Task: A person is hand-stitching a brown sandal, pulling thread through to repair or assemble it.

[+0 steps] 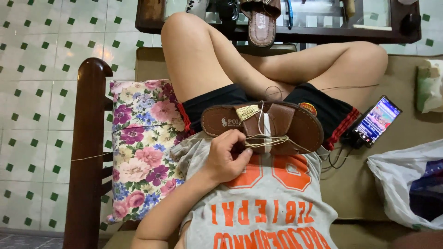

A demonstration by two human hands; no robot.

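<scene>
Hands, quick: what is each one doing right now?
Left hand: curled shut, pinching the pale thread beside the brown sandal on the lap.
Right hand: out of the picture, so nothing can be said.

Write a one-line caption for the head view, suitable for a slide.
Seated person's left hand pinches pale thread wound around a brown sandal on the lap, beside a floral cushion.

brown sandal [295, 127] | lies sideways across lap | pale thread [258, 140] wound around its strap
</scene>
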